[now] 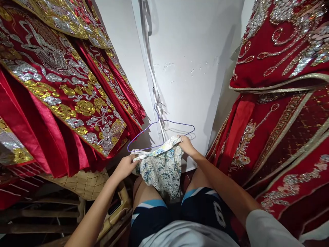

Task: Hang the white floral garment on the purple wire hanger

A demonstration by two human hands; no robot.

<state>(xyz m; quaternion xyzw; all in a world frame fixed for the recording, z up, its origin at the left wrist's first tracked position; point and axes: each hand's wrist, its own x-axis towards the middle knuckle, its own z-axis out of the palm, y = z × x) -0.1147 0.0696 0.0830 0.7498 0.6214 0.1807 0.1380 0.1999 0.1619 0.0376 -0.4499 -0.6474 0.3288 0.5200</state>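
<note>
A pale garment with a blue and green swirled print (161, 171) hangs over the lower bar of a purple wire hanger (138, 134). My left hand (125, 167) pinches the garment's upper left corner. Its upper right corner is gripped by my right hand (187, 144), so the top edge is stretched between the two, higher on the right. The hanger's hook is up at a thin white pole or cable against the wall. The garment's lower part drops between my knees, and its back side is hidden.
Red embroidered costumes with gold and silver sequins (84, 106) hang close on the left. More red beaded garments (277, 137) crowd the right side. Ahead stands a white wall (190, 44). A bamboo chair (115, 219) is at the lower left.
</note>
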